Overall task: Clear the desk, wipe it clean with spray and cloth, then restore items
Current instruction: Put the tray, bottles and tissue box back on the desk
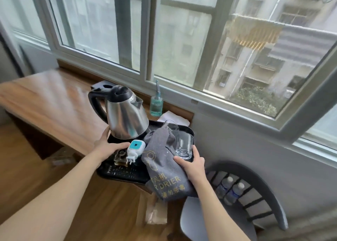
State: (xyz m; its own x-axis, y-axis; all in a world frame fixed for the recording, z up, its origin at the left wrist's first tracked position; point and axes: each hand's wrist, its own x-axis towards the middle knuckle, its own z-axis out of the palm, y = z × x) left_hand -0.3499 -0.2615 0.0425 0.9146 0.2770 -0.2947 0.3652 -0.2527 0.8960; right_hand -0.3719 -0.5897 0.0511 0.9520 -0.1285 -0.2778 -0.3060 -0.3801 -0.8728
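- Both hands on the black tray [190, 131]: left hand [106, 146] curled over its left rim, right hand [191, 163] gripping the right rim over the grey dryer bag [164, 167].
- Tray overhangs the desk [54, 102] edge, long axis running away from the person.
- Kettle [125, 116] rides on the tray's far left, glasses [184, 146] far right.
- Beyond, spray bottle [156, 104] and white cloth [173, 117] wait by the window.

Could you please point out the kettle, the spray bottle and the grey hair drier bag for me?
kettle [125, 119], head view, on its steel body.
spray bottle [156, 106], head view, on its blue-tinted lower half.
grey hair drier bag [158, 160], head view, on the cloth above the printed words.
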